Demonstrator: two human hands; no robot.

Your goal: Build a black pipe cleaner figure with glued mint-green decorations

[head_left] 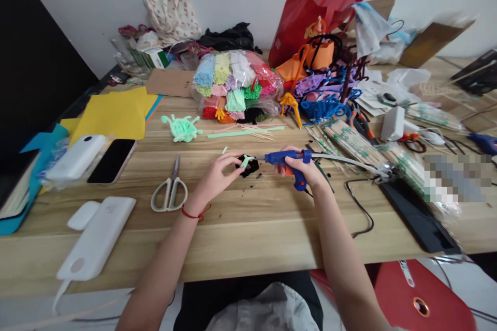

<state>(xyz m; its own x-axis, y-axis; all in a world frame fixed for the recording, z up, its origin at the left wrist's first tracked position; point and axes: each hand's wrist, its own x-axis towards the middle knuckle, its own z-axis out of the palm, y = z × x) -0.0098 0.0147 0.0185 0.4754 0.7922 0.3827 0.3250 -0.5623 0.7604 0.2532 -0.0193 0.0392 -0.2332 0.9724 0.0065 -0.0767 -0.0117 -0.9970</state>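
Note:
Between the thumb and fingers of my left hand [219,177] is a small light green pipe cleaner piece [247,161], bent into a branching shape. It is held just above a dark, ragged patch [251,167] on the table. My right hand [305,169] is wrapped round a blue hot glue gun [282,158], a long pale glue stick [341,159] trailing from its back. The gun's nozzle points left, close to the green piece; whether they touch I cannot tell. A mint green fuzzy pipe cleaner shape [184,128] lies farther back on the left.
White-handled scissors [170,194] lie left of my left hand. Behind are bundled pipe cleaners [236,85], a red bag [310,10] and loose thin sticks [258,133]. A phone [112,161] and white power bank [97,238] are at left. A black cord [359,207] curls at right.

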